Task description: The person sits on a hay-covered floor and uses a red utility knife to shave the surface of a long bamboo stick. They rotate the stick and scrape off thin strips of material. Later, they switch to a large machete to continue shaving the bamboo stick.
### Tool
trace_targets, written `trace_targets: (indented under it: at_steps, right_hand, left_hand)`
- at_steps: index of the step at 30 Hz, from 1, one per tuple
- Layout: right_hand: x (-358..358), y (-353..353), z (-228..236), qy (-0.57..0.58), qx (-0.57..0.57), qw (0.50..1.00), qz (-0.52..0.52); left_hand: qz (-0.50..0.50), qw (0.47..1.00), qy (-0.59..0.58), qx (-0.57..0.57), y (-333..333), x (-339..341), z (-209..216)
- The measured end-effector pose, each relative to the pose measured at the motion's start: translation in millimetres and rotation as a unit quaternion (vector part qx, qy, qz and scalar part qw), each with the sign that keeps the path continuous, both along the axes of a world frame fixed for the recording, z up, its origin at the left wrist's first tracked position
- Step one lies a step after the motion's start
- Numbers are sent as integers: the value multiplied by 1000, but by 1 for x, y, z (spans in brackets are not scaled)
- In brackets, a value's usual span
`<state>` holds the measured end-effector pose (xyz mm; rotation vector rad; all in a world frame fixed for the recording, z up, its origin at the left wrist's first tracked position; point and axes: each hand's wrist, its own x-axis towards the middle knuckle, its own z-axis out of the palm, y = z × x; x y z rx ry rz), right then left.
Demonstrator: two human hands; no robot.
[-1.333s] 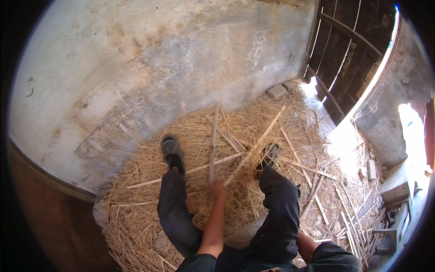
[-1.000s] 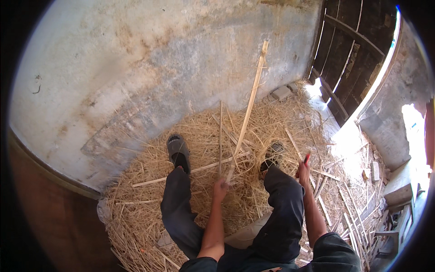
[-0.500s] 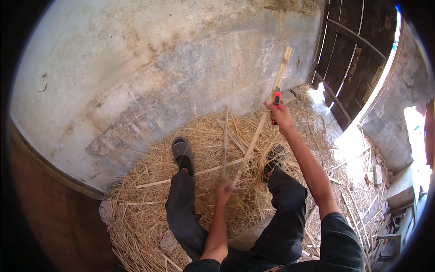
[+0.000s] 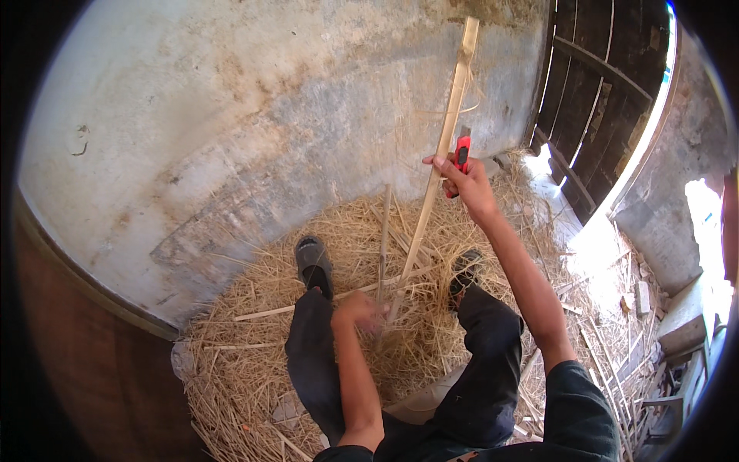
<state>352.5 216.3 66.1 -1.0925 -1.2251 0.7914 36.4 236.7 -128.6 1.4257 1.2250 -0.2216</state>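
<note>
My right hand is closed on a red box cutter with its blade upward. The same hand steadies a long pale strip that looks like split bamboo, between thumb and fingers. This strip slants from in front of the wall down toward the straw, and a thin curled shaving hangs near its upper part. My left hand is near the strip's lower end, its fingers smeared by motion. Beside it a thinner, darker stick stands nearly upright; whether the left hand touches it is unclear.
Straw-like shavings cover the floor around my shod feet. A long strip lies across them on the left. Ahead rises a stained wall. At the right are a dark plank door and a loose brick.
The pale strip has risen, its top now higher against the wall, with a curled shaving on it. My left hand has shifted left and blurred; the right hand moved slightly left.
</note>
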Motion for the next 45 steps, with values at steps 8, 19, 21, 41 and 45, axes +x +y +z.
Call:
trace_targets:
  at_steps: [8, 19, 21, 41, 45]
  right_hand:
    - [-42, -28, 73, 46, 44, 997, 44]
    - [-13, -66, 110, 74, 117, 990, 15]
    - [2, -71, 92, 67, 78, 995, 16]
    - [-72, -61, 4, -166, -39, 982, 78]
    - [-82, -44, 3, -157, -87, 978, 107]
  left_hand:
    - [84, 835, -306, 451, -16, 52, 72]
    - [197, 753, -441, 447, 20, 52, 150]
    - [251, 701, -460, 484, 34, 31, 171]
    - [313, 565, -716, 265, -12, 1, 195]
    - [268, 595, -718, 242, -18, 12, 183]
